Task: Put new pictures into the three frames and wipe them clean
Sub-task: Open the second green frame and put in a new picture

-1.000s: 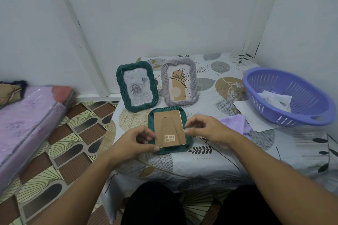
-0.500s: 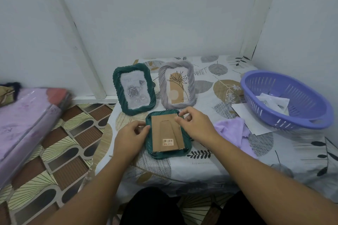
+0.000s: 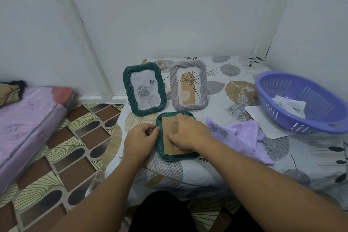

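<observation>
A green frame (image 3: 169,157) lies face down at the near edge of the bench (image 3: 216,171), in front of two standing frames. The left hand (image 3: 140,140) pinches its left rim with curled fingers. The right hand (image 3: 188,133) rests on the cardboard backing (image 3: 166,137), fingers fairly flat.

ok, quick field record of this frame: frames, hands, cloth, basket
face-down frame: green frame flat on the table, brown backing board up
left hand: left hand at the frame's left edge, fingers curled there; exact grip unclear
right hand: right hand lies flat on the backing board
standing frames: green frame with rose print and grey frame with leaf print, upright behind
cloth: purple cloth right of the face-down frame
basket: purple basket at right, papers inside
</observation>
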The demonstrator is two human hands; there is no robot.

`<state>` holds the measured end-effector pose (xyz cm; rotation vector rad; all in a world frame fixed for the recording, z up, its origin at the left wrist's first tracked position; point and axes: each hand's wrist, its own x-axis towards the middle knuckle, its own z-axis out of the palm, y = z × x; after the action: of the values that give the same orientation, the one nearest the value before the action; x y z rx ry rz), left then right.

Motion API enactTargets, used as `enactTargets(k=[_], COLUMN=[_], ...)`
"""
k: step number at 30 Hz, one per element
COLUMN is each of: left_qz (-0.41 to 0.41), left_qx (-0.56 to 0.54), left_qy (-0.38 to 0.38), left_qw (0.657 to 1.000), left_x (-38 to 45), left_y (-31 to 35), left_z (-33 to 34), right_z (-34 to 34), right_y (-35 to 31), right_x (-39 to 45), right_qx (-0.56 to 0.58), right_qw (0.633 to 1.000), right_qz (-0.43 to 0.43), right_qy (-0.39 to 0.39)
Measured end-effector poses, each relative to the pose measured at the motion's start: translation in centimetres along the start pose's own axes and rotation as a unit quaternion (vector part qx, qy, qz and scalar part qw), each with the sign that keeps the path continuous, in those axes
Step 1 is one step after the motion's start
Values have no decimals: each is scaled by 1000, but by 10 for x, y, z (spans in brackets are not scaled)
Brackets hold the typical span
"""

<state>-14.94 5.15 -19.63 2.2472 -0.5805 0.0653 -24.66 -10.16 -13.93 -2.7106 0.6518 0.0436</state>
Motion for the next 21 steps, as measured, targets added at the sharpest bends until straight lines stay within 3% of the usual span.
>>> enactTargets(k=[15, 21], left_qz=[-9, -34], left_qx=[-3, -74], left_qy=[-5, 3], left_qw=[1000, 997], left_x=[-2, -7], left_y=[4, 11], left_z=[-3, -8], right_z=[3, 1], right_y=[3, 4], right_x=[-6, -6], right_qx=[104, 109], right_qw=[992, 991], right_qz=[-6, -19], right_qy=[65, 72])
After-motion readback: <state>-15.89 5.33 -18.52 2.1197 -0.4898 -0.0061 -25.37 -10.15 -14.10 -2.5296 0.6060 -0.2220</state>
